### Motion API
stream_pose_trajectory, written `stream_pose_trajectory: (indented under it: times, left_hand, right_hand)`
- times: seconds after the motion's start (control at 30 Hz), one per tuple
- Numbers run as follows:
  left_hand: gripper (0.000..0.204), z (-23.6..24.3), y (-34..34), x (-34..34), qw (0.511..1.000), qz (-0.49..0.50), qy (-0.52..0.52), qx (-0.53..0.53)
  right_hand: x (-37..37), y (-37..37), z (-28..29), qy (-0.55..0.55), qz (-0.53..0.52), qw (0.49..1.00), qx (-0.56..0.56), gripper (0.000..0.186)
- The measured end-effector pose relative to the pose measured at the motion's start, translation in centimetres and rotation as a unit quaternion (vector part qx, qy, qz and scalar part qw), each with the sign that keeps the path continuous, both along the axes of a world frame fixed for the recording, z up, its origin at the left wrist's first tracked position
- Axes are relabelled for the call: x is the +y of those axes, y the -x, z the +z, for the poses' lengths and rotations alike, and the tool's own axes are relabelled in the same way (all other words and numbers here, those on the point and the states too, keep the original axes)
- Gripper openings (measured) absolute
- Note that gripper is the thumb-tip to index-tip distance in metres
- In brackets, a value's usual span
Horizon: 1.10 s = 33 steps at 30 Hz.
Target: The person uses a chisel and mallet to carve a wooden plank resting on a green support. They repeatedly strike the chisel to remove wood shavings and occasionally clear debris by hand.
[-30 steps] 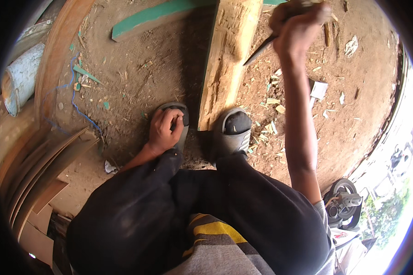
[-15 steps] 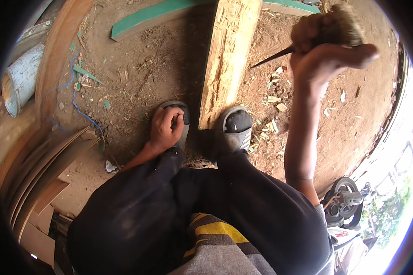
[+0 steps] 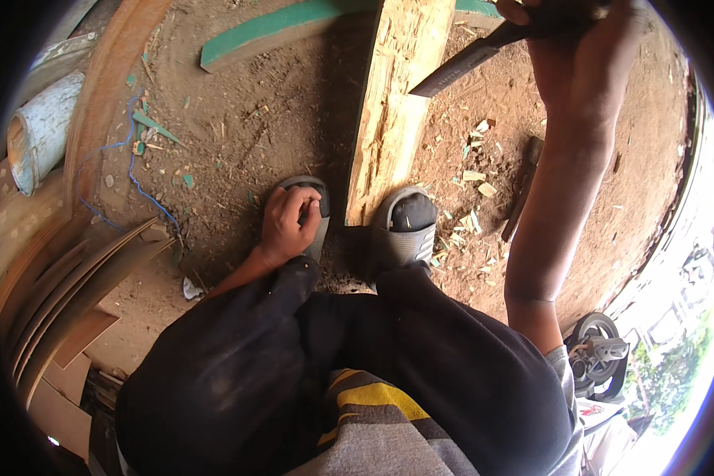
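Observation:
A pale, rough-hewn wooden beam (image 3: 393, 111) lies lengthwise in front of me, its near end between my feet. My right hand (image 3: 583, 40) is raised at the upper right, its fingers wrapped around what looks like a chisel. The dark flat blade of this chisel (image 3: 456, 70) points left and down, its tip over the beam's right edge in the picture; whether it touches cannot be seen. The handle is mostly hidden by the hand and the rim. My left hand (image 3: 289, 222), loosely curled with nothing visible in it, rests over my left sandal (image 3: 319, 230).
A long dark piece (image 3: 522, 190) lies beside my right forearm. Wood chips (image 3: 472, 176) litter the soil. A curved green board (image 3: 282, 28) lies beyond, a blue string (image 3: 147, 190) to the left. Curved boards (image 3: 79, 289) stack at left near a pale cylinder (image 3: 44, 131).
My right hand has moved up and slightly right. The chisel has turned, showing its flat blade face, with its tip shifted toward the beam. My left hand has stayed put.

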<state>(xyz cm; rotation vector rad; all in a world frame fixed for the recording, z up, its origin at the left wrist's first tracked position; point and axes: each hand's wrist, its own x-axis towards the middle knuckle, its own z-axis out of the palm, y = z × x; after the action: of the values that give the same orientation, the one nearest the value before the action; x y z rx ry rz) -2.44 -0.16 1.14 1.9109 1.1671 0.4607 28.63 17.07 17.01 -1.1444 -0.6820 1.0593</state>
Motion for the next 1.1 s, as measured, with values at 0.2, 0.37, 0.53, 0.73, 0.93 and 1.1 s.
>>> stream_pose_trajectory:
  times: [0.2,0.37,0.53,0.73,0.93,1.1]
  left_hand:
    - [0.012,-0.1,-0.1,-0.1,0.999,0.009,-0.025,-0.019]
    - [0.009,-0.2,-0.1,0.0,0.999,0.011,-0.032,-0.032]
    - [0.012,-0.2,0.0,0.0,0.999,0.003,-0.041,-0.03]
    - [0.01,-0.3,0.1,-0.3,0.999,0.01,-0.026,-0.033]
    - [0.013,-0.4,0.1,-0.5,0.999,0.025,-0.007,-0.036]
    - [0.013,-0.5,0.1,-0.3,0.999,0.013,-0.017,-0.044]
  right_hand:
    - [-0.9,0.9,-3.0,0.107,0.16,0.981,-0.017,0.028]
    - [-2.0,1.3,-2.9,0.152,0.088,0.973,-0.147,0.027]
    - [-1.5,0.7,-1.2,0.017,0.056,0.997,-0.043,0.014]
    - [-0.2,4.5,-6.2,0.122,-0.037,0.986,-0.111,0.01]
    - [0.4,1.2,-5.5,0.047,0.003,0.999,0.009,0.029]
    - [-0.9,5.1,-7.7,0.109,-0.057,0.99,-0.072,0.014]
